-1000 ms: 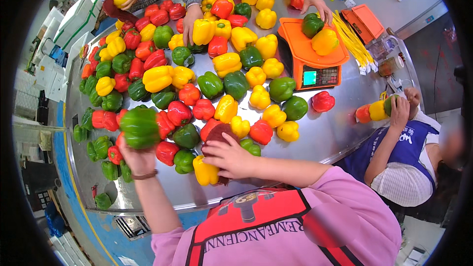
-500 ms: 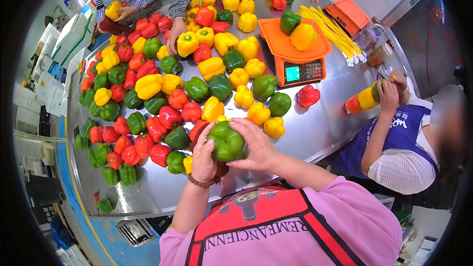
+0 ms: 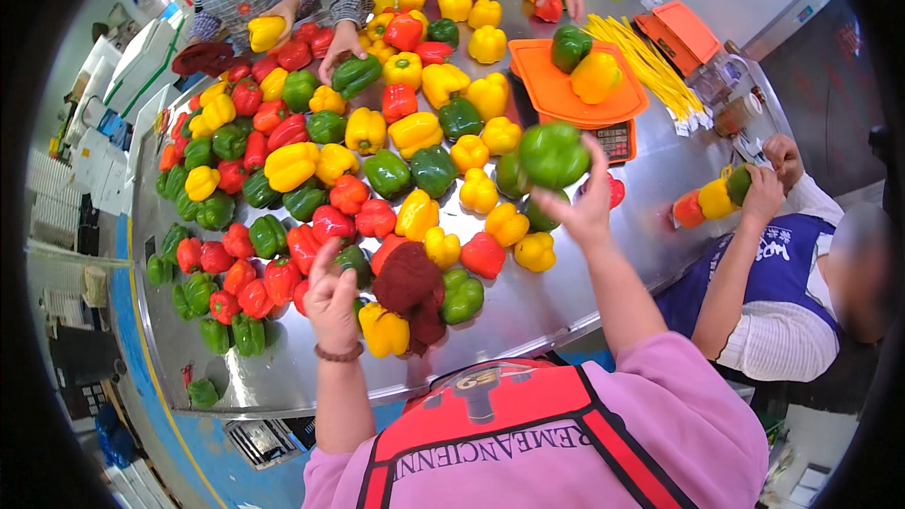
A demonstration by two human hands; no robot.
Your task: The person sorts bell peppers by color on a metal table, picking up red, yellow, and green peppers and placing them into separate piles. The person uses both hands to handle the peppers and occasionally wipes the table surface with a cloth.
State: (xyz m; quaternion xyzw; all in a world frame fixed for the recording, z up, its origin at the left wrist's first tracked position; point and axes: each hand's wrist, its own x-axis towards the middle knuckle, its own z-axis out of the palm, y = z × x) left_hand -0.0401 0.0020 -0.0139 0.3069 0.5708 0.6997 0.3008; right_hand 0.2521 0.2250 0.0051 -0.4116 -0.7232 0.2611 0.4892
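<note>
My right hand [image 3: 583, 196] is raised over the right-middle of the table, its fingers and thumb round the side of a green bell pepper [image 3: 554, 154] in front of the orange scale [image 3: 586, 111]. My left hand [image 3: 332, 302] holds nothing; its fingers are partly bent and apart, beside a few red and green peppers. Between my arms a crumpled dark red cloth [image 3: 408, 280] lies on the table. Around it are a yellow bell pepper [image 3: 384, 330], a green bell pepper [image 3: 462, 297] and a red bell pepper [image 3: 483, 255].
Many loose peppers cover the left and middle of the metal table [image 3: 273, 382]. A green and a yellow pepper sit on the scale. Yellow strips [image 3: 646, 66] lie behind it. A co-worker at right handles a row of three peppers [image 3: 714, 198]; two others work at the far side.
The green pepper has moved right and away from me with my right hand. My left hand has let go of it and moved left. The dark red cloth now lies on the table.
</note>
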